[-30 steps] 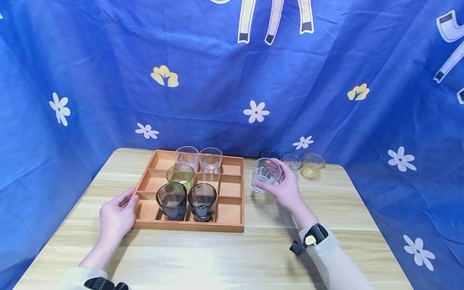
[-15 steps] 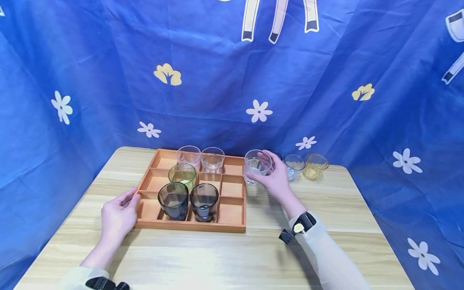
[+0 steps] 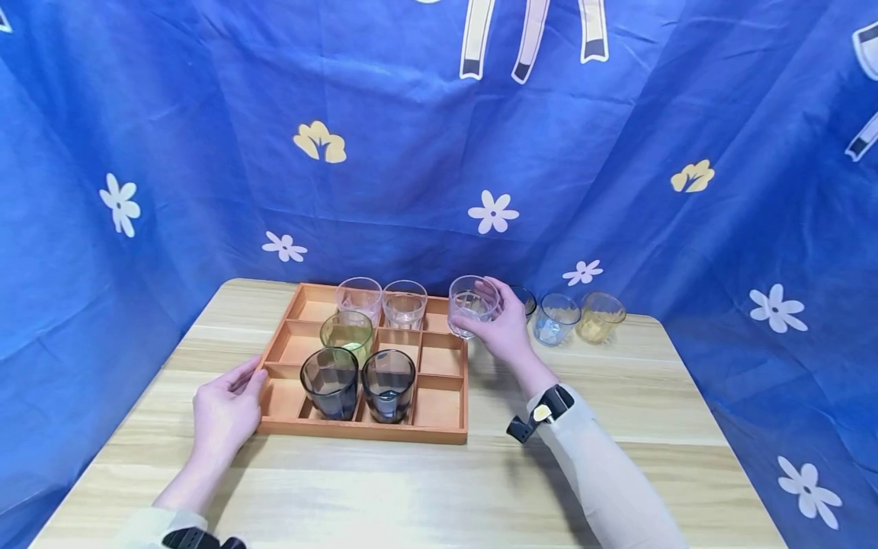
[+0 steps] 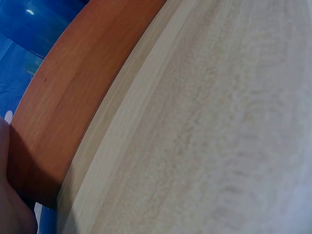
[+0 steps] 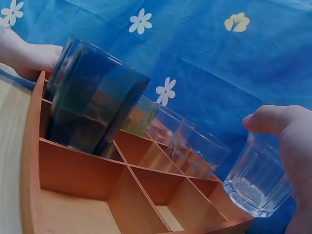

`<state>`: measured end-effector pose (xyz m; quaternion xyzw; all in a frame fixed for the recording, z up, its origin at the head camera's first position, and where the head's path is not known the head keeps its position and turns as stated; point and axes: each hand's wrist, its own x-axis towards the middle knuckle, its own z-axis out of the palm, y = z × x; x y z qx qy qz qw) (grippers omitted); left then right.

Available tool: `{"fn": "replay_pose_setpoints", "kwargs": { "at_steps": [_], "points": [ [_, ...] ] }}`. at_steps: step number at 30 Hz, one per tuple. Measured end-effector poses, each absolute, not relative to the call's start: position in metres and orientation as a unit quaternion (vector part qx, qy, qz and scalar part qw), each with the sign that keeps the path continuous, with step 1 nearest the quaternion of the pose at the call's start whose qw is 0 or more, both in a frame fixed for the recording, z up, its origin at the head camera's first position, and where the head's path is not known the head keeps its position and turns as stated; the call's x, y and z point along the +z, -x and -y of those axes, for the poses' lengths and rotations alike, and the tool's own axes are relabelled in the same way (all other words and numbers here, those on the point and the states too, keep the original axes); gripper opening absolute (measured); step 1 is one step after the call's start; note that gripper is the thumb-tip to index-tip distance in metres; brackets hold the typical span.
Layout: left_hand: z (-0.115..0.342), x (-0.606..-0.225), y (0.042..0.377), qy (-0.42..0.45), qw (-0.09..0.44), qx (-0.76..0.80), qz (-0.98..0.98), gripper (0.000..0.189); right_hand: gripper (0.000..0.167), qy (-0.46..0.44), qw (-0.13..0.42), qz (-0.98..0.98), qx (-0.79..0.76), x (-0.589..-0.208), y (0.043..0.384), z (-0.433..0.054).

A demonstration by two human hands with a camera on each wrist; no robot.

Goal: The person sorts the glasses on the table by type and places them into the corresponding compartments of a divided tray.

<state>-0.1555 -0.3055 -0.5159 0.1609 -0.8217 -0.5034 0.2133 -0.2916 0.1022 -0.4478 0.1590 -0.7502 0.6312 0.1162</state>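
Note:
A wooden divided tray (image 3: 363,432) lies on the table, and my left hand (image 3: 226,404) grips its left edge near the front corner. My right hand (image 3: 506,324) holds a clear drinking glass (image 3: 473,305) by its side, upright, above the tray's back right corner. In the right wrist view the glass (image 5: 258,183) has its base just over the back right compartment. Two dark grey glasses (image 3: 331,385) stand in the front row. Behind them are a green glass (image 3: 346,335), a pinkish clear glass (image 3: 360,299) and another clear glass (image 3: 405,306).
Right of the tray, along the table's back edge, stand a dark glass (image 3: 527,301) partly behind my right hand, a light blue glass (image 3: 555,320) and a yellow glass (image 3: 600,319). A blue patterned cloth (image 3: 398,152) hangs behind the wooden table (image 3: 384,488).
My right hand has carried the clear glass left and slightly back, from beside the tray to over its back right corner. The left hand stays on the tray's edge.

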Motion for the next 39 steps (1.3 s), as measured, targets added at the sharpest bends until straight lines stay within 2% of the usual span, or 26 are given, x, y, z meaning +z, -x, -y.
{"fn": "replay_pose_setpoints", "kwargs": {
  "at_steps": [9,21,39],
  "points": [
    [0.306,-0.514,0.155,-0.162,0.211,-0.502,0.823,0.033,0.087,-0.156,0.122,0.736,0.647,-0.447,0.300,-0.083],
    [0.304,-0.513,0.154,-0.163,0.203,-0.499,0.826,0.033,0.088,-0.150,0.135,0.734,0.649,-0.472,0.319,-0.067],
    [0.304,-0.513,0.153,-0.161,0.207,-0.499,0.826,0.033,0.086,-0.127,0.095,0.767,0.622,-0.488,0.326,-0.061]
  ]
}}
